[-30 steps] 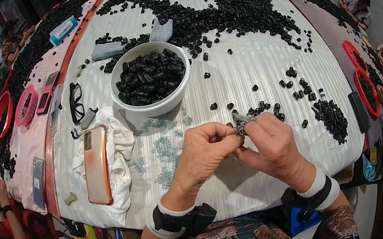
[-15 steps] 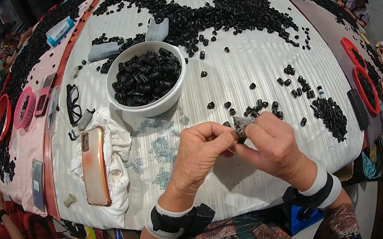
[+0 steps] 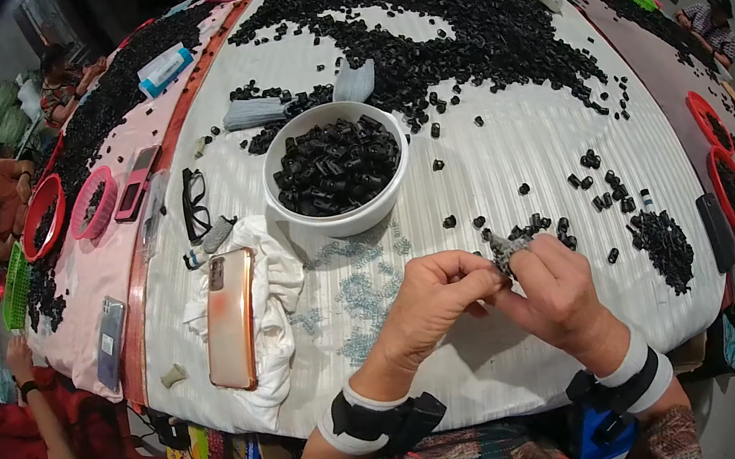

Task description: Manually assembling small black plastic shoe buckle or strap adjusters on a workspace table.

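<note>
My left hand (image 3: 443,304) is closed, its thumb and index finger pinched right against the right hand's fingertips. My right hand (image 3: 558,290) is curled, with a bit of grey, fabric-like material (image 3: 509,249) at its index finger. Whatever is pinched between the two hands is hidden by the fingers. Just beyond the fingertips lie several small black cylindrical parts (image 3: 563,226). To the left, many tiny clear bluish pieces (image 3: 364,298) are scattered over the white cloth. A pile of slimmer black pieces (image 3: 664,248) sits to the right.
A white bowl (image 3: 347,223) full of black parts stands ahead. Beyond it spreads a large heap of black parts (image 3: 468,18). A phone (image 3: 232,320) lies on a white cloth (image 3: 276,274), near black-framed glasses (image 3: 195,205). Other people sit along both sides.
The whole view has shifted, so the table and hands appear farther right and lower. Both hands stay pinched together over about the same spot.
</note>
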A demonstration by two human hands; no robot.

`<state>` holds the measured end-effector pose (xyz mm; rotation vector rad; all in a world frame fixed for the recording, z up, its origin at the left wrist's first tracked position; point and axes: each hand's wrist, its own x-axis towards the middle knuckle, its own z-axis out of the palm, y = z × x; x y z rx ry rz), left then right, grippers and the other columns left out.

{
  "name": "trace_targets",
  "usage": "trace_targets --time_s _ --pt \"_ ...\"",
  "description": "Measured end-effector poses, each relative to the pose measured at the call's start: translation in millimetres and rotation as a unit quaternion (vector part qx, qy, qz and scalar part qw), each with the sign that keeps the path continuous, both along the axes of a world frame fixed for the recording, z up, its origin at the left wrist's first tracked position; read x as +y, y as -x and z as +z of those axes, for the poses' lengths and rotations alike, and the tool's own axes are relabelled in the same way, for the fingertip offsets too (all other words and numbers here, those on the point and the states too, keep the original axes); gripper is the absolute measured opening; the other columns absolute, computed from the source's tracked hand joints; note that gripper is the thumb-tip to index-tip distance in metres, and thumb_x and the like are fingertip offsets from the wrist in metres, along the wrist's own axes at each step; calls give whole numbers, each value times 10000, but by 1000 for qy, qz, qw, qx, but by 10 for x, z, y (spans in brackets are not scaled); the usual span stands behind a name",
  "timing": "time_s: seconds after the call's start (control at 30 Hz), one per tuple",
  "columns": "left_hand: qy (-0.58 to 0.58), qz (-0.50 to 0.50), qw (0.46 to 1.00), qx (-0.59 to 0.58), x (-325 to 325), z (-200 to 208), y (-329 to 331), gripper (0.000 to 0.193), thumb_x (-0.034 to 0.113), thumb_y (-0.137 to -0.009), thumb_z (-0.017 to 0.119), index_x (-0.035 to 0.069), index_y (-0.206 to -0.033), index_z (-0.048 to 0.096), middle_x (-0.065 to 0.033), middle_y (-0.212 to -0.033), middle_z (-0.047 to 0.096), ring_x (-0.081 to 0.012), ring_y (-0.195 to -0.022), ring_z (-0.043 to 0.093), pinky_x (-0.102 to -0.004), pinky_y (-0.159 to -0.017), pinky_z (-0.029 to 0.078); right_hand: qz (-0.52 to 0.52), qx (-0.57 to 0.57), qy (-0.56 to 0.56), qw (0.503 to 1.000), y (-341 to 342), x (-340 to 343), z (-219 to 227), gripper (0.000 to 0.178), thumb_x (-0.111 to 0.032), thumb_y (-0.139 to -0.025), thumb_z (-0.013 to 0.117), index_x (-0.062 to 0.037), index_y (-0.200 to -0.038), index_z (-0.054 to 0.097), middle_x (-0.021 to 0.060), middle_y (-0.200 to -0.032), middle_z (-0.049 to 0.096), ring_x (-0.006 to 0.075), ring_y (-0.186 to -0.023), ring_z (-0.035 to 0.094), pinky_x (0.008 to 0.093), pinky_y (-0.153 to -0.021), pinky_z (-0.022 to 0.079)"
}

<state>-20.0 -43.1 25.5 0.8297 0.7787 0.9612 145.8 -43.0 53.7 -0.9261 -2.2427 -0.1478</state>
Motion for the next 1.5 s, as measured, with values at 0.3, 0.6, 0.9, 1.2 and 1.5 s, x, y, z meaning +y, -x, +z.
trace_targets --time_s 0.3,0.6,0.9,1.2,1.5 --pt "-5 -36 999 19 8 55 47 146 117 -801 673 -21 -846 664 -70 -728 655 -102 -639 610 -221 -570 503 22 62 109 992 -48 -60 152 269 -78 -611 725 4 -764 519 100 -664 467 237 -562 500 305 -466 419" --pt "9 -53 997 -57 12 48 59 189 157 -850 626 -8 -940 650 -98 -840 672 -148 -706 661 -243 -597 533 80 243 368 894 -99 -15 267 140 35 -761 610 8 -896 586 37 -726 483 85 -631 496 216 -552 405" --pt "65 69 993 -74 50 -39 54 215 245 -879 606 32 -910 618 -77 -847 651 -129 -695 608 -257 -572 510 54 286 360 887 390 585 557 96 -24 -804 575 37 -872 549 39 -709 558 67 -623 550 222 -531 425" --pt "63 92 993 -46 65 -57 94 201 211 -893 587 14 -921 615 -107 -858 657 -141 -683 609 -258 -548 517 110 345 328 873 914 1046 483 191 -62 -822 547 25 -992 547 127 -820 625 126 -769 632 257 -646 503" --pt "48 110 990 -74 89 -21 104 150 187 -891 582 40 -908 598 -76 -864 655 -99 -652 619 -228 -527 515 -50 117 275 953 16 699 418 99 -46 -833 565 44 -844 523 128 -686 573 160 -592 516 309 -566 434"
